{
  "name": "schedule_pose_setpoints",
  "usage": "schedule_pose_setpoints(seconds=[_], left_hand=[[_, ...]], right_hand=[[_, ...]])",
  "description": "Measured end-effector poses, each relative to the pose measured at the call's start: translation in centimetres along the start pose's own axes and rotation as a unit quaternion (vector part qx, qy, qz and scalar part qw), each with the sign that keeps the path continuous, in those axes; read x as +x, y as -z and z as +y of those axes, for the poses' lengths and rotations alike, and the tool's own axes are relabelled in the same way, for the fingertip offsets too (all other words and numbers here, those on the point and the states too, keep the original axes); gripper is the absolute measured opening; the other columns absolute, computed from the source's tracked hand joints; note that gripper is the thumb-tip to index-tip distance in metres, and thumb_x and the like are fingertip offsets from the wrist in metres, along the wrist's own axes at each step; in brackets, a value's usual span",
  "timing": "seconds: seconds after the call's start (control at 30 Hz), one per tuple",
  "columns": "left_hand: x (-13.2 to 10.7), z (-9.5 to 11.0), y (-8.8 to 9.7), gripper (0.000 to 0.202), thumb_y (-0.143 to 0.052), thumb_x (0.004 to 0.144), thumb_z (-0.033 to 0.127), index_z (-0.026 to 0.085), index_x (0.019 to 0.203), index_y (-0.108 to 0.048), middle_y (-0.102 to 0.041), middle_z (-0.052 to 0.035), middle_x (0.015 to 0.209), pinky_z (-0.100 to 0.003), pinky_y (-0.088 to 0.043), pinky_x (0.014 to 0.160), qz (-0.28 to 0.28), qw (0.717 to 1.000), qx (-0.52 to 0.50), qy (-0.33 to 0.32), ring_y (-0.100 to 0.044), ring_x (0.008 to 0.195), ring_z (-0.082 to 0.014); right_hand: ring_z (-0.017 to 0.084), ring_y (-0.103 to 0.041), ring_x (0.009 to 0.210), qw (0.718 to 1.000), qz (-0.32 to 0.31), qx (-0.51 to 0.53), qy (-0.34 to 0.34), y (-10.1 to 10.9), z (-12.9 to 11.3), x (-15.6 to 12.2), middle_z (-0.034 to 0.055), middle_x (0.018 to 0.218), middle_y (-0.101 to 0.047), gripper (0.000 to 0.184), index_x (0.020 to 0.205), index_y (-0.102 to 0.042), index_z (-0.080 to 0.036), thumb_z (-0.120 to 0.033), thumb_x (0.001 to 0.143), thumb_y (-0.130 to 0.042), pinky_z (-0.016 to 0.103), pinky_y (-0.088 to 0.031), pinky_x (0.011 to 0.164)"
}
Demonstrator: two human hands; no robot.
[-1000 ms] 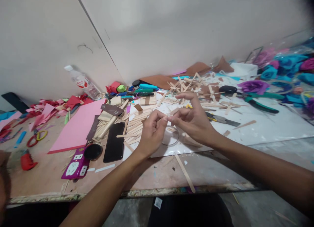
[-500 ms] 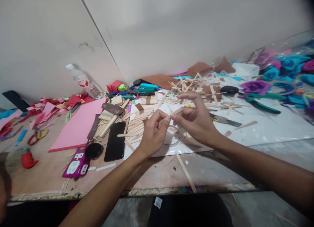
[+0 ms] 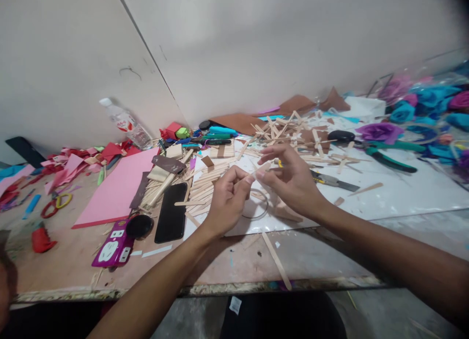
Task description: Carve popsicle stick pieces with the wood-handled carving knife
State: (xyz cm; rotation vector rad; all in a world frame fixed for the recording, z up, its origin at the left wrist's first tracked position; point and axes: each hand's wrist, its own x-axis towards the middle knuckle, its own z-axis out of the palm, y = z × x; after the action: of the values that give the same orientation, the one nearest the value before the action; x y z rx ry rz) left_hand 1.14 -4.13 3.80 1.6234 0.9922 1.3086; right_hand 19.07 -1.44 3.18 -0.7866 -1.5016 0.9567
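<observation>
A thin pale strip [image 3: 262,169], seemingly a piece of craft stick, is held between my hands over the white sheet; fingers cover much of it. My left hand [image 3: 229,198] pinches its left end between thumb and curled fingers. At its right end, my right hand [image 3: 293,183] has the thumb against it, while the index finger is lifted and bent. Under the hands a thin round ring [image 3: 255,203] lies flat. Many craft sticks [image 3: 207,185] spread beside my left hand, and a utility knife [image 3: 335,181] lies to the right of my right hand.
A black phone [image 3: 171,213], a purple case [image 3: 113,246] and pink paper [image 3: 117,185] are on the left. Glued stick pieces [image 3: 280,129] pile up behind. Green-handled pliers [image 3: 392,156] and paper flowers [image 3: 379,133] lie right. A loose stick [image 3: 276,261] is near the table edge.
My right hand has shifted slightly, its fingers lower and a little more apart from my left hand, showing more of the pale strip. My left hand keeps its pinch.
</observation>
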Motion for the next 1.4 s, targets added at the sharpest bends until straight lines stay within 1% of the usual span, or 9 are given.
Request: schedule_pose_setpoints(seconds=[0.13, 0.3, 0.37, 0.5, 0.77, 0.9, 1.03, 1.17, 1.4], left_hand=[[0.1, -0.5, 0.4, 0.035, -0.065, 0.104, 0.047, 0.021, 0.083, -0.053, -0.049, 0.0051, 0.065, -0.027, -0.032, 0.056, 0.005, 1.000, -0.019, 0.011, -0.041, 0.058, -0.0103], [0.1, -0.5, 0.7, 0.035, -0.066, 0.103, 0.048, 0.021, 0.083, -0.053, -0.049, 0.0053, 0.065, -0.026, -0.032, 0.056, 0.002, 0.999, -0.032, 0.024, -0.040, 0.057, -0.0101], [0.1, -0.4, 0.7, 0.036, -0.066, 0.102, 0.049, 0.021, 0.083, -0.054, -0.049, 0.0053, 0.065, -0.026, -0.033, 0.057, 0.000, 0.999, -0.031, 0.024, -0.040, 0.058, -0.0100], [0.0, -0.4, 0.5, 0.035, -0.066, 0.103, 0.046, 0.021, 0.082, -0.054, -0.048, 0.0051, 0.066, -0.026, -0.034, 0.059, -0.013, 0.999, -0.038, 0.020, -0.040, 0.059, -0.0097], [0.0, -0.3, 0.3, 0.037, -0.067, 0.101, 0.048, 0.020, 0.080, -0.054, -0.049, 0.0045, 0.065, -0.026, -0.033, 0.057, -0.038, 0.997, -0.052, 0.030, -0.040, 0.058, -0.0099], [0.0, -0.3, 0.4, 0.036, -0.065, 0.102, 0.046, 0.020, 0.080, -0.053, -0.047, 0.0056, 0.063, -0.026, -0.032, 0.057, -0.059, 0.996, -0.059, 0.034, -0.038, 0.057, -0.0095], [0.1, -0.3, 0.7, 0.035, -0.065, 0.103, 0.047, 0.020, 0.082, -0.055, -0.048, 0.0049, 0.064, -0.026, -0.032, 0.058, -0.089, 0.994, -0.046, 0.037, -0.039, 0.058, -0.0098], [0.1, -0.4, 1.0, 0.035, -0.066, 0.102, 0.047, 0.020, 0.083, -0.055, -0.050, 0.0043, 0.066, -0.026, -0.032, 0.059, -0.104, 0.994, -0.033, 0.034, -0.040, 0.059, -0.0101], [0.1, -0.3, 1.1, 0.031, -0.064, 0.102, 0.043, 0.020, 0.084, -0.057, -0.050, 0.0036, 0.067, -0.026, -0.034, 0.060, -0.149, 0.988, 0.018, 0.043, -0.042, 0.061, -0.0113]], right_hand=[[0.013, -0.054, 0.068, 1.000, 0.021, 0.000, 0.020, 0.6, -0.2, 0.7, 0.0021, 0.088, -0.060, 0.024, 0.100, -0.069, -0.023, -0.043, 0.093, -0.079, 0.026, -0.042, 0.052], [0.010, -0.040, 0.054, 0.993, -0.116, 0.002, -0.023, 1.2, -0.3, 1.3, -0.0047, 0.061, -0.048, 0.029, 0.089, -0.076, -0.019, -0.047, 0.086, -0.086, 0.025, -0.030, 0.048], [0.009, -0.038, 0.053, 0.991, -0.131, -0.018, -0.020, 1.3, -0.3, 1.4, -0.0054, 0.058, -0.045, 0.030, 0.086, -0.078, -0.018, -0.047, 0.085, -0.086, 0.026, -0.028, 0.049], [0.011, -0.042, 0.058, 0.990, -0.124, -0.064, 0.007, 1.5, -0.1, 1.4, -0.0014, 0.061, -0.054, 0.028, 0.076, -0.076, -0.017, -0.040, 0.091, -0.080, 0.027, -0.031, 0.053], [0.012, -0.049, 0.063, 0.989, -0.107, -0.093, 0.032, 1.4, 0.3, 1.3, 0.0006, 0.069, -0.062, 0.020, 0.077, -0.074, -0.018, -0.032, 0.091, -0.076, 0.026, -0.036, 0.055], [0.013, -0.057, 0.064, 0.991, -0.108, -0.053, 0.053, 1.6, 0.6, 1.6, 0.0010, 0.073, -0.069, 0.003, 0.087, -0.079, -0.019, -0.022, 0.086, -0.077, 0.025, -0.043, 0.056], [0.014, -0.066, 0.069, 0.987, -0.158, 0.017, 0.031, 2.4, 0.4, 2.2, 0.0038, 0.083, -0.077, 0.007, 0.091, -0.081, -0.018, -0.020, 0.086, -0.076, 0.025, -0.054, 0.061], [0.012, -0.068, 0.063, 0.983, -0.179, 0.041, -0.002, 3.1, 0.1, 2.7, 0.0036, 0.085, -0.079, 0.013, 0.091, -0.085, -0.020, -0.023, 0.090, -0.073, 0.026, -0.059, 0.058], [0.013, -0.065, 0.065, 0.985, -0.171, 0.022, 0.005, 3.5, 0.3, 3.0, 0.0018, 0.073, -0.075, 0.014, 0.086, -0.087, -0.022, -0.018, 0.086, -0.074, 0.026, -0.053, 0.058]])
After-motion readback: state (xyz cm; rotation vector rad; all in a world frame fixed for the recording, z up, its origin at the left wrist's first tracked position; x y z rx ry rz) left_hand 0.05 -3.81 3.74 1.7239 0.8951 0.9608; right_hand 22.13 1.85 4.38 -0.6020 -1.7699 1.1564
